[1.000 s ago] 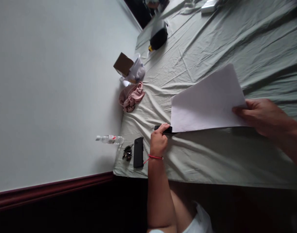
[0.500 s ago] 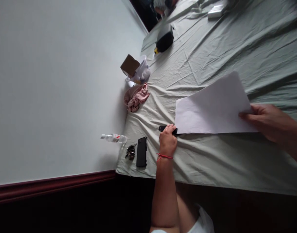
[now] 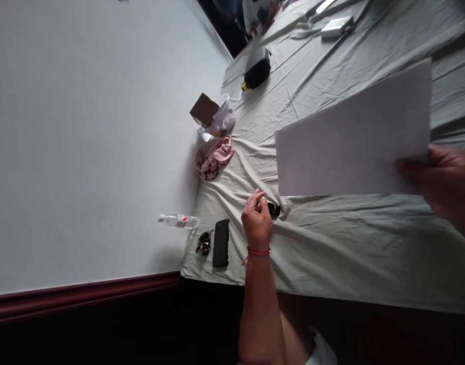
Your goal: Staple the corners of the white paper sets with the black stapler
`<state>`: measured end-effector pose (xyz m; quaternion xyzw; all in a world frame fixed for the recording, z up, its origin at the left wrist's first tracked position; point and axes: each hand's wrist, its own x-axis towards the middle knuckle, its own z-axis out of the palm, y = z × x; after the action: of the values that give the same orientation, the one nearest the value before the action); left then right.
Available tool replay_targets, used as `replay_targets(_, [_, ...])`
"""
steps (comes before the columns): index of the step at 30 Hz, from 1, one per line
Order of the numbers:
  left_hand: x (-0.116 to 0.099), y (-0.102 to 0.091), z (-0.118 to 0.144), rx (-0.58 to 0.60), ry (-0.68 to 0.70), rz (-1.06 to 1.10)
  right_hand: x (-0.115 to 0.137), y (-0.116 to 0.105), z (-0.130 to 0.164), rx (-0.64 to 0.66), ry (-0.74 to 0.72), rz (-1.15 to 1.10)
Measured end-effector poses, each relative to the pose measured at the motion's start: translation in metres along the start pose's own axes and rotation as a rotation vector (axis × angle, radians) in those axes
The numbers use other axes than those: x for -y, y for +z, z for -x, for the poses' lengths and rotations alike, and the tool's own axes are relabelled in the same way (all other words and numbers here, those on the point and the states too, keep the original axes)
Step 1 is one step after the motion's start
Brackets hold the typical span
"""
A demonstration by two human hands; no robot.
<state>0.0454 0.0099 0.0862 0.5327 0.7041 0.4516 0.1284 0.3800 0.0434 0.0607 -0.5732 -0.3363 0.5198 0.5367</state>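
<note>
The white sheet [image 3: 354, 137] has risen off the green-draped table [image 3: 331, 253], pinched at its right edge by the right hand [image 3: 443, 182]; the left hand [image 3: 257, 223] grips a small black object [image 3: 274, 209]. The loosely held paper could slip.

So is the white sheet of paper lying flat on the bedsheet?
No, the right hand holds the white sheet of paper lifted above the green bedsheet.

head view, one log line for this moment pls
left hand: on small black object | right hand: holds white paper sheet lifted off green cloth | nearby: black phone, sunglasses
</note>
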Motion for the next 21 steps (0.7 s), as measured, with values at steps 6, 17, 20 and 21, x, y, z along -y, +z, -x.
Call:
replay_targets(6, [-0.003, -0.005, -0.002, 0.026, -0.304, 0.379, 0.016, 0.016, 0.005, 0.02, 0.28, -0.16])
replay_targets(17, [-0.01, -0.014, -0.003, 0.23, -0.427, 0.601, 0.0, 0.009, -0.005, 0.209, 0.252, -0.107])
replay_targets(20, [-0.008, -0.014, -0.003, 0.196, -0.445, 0.582, -0.002, 0.009, -0.006, 0.195, 0.296, -0.136])
replay_targets(21, [-0.007, -0.014, -0.003, 0.182, -0.442, 0.579, -0.003, 0.009, -0.006, 0.186, 0.316, -0.143])
